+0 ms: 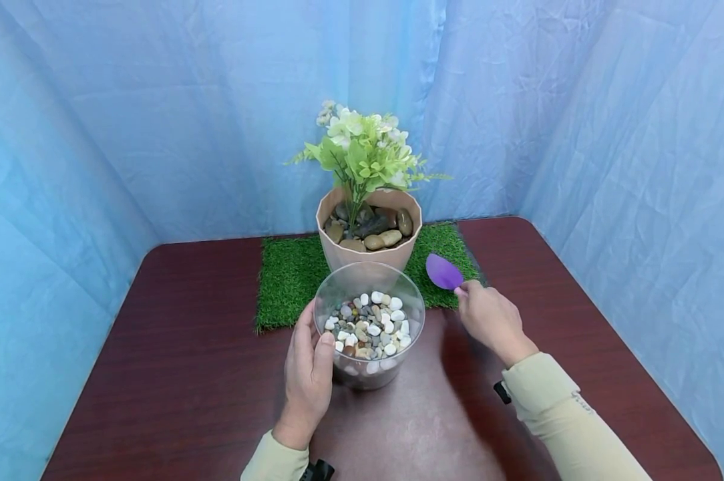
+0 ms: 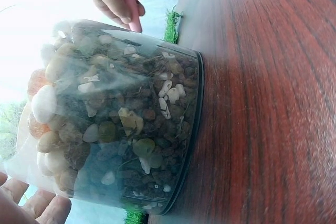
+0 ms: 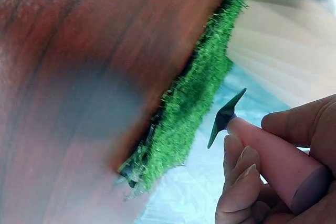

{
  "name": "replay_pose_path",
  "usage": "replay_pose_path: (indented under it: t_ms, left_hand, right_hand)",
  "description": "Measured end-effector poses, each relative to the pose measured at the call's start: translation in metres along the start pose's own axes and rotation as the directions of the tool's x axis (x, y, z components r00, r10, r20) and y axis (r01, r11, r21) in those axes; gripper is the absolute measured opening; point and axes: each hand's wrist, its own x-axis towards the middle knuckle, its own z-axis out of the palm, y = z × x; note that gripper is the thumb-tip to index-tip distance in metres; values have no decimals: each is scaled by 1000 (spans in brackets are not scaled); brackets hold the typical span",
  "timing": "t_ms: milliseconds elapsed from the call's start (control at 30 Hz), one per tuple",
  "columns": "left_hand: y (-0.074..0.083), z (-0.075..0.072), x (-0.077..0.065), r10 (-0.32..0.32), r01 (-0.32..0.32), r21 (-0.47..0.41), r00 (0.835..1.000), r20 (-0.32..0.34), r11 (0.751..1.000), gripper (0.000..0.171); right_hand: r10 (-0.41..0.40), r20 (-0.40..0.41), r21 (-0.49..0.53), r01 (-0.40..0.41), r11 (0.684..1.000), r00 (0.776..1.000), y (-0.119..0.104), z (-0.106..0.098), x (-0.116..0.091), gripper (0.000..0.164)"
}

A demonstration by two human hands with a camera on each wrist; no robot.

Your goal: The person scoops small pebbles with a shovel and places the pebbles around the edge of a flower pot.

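Note:
A clear plastic container (image 1: 371, 377) of white, grey and brown pebbles (image 1: 374, 327) stands upright on the table. Curled about its left side, my left hand (image 1: 308, 374) holds the wall with the thumb near the rim. In the left wrist view, soil-like material and small stones (image 2: 134, 121) show through the wall. My right hand (image 1: 494, 321) grips the pink handle (image 3: 273, 158) of a small trowel, whose purple blade (image 1: 443, 271) is raised to the container's right, over the grass mat. No pebbles show on the blade.
Behind the container, a beige pot (image 1: 352, 260) with large dark stones and a white-flowered plant (image 1: 368, 150) stands on a green artificial grass mat (image 1: 292, 277). The dark reddish table (image 1: 175, 374) has blue curtains (image 1: 218, 120) at its back and sides.

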Motion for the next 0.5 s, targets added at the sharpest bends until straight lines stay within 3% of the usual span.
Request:
replay_pose_path:
  t_ms: [500]
  left_hand:
    - [-1, 0, -1, 10, -10, 9, 1000, -10, 1000, 55]
  right_hand:
    - [74, 96, -40, -70, 997, 993, -3, 26, 4, 39]
